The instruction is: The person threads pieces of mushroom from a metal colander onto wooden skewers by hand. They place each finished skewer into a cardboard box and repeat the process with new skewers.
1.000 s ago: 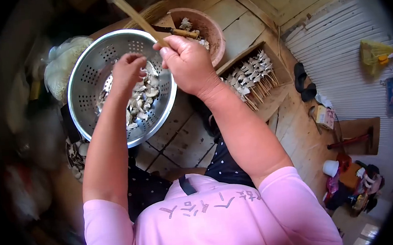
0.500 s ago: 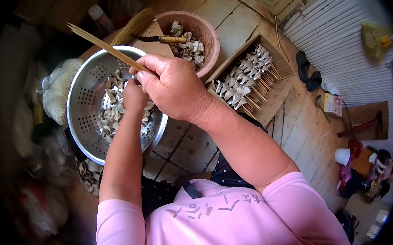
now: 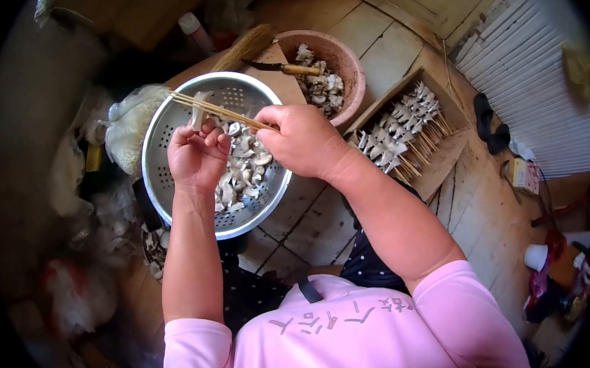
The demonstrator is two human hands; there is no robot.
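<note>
My left hand [image 3: 198,162] is above the metal colander [image 3: 157,135], palm up, its fingertips pinching a pale mushroom piece [image 3: 199,113]. Several thin bamboo skewers [image 3: 225,112] are gripped at one end by my right hand [image 3: 306,142], over the colander's right side. Their free ends reach left, passing close by the mushroom piece. Below both hands, torn grey-white mushroom pieces [image 3: 244,167] lie heaped in the perforated bowl.
Filled mushroom skewers [image 3: 407,125] lie in a cardboard box [image 3: 452,132] at right. A pink basin [image 3: 351,64] holds mushroom scraps, with a wooden-handled sickle-like knife [image 3: 297,69] at its rim. Beside it lies a straw brush [image 3: 246,47]. A white plastic bag [image 3: 134,127] sits left of the colander.
My left hand has turned palm up and drawn apart from my right hand, showing a mushroom piece in its fingers. The skewers lie flatter across the view. The whole scene has shifted right.
</note>
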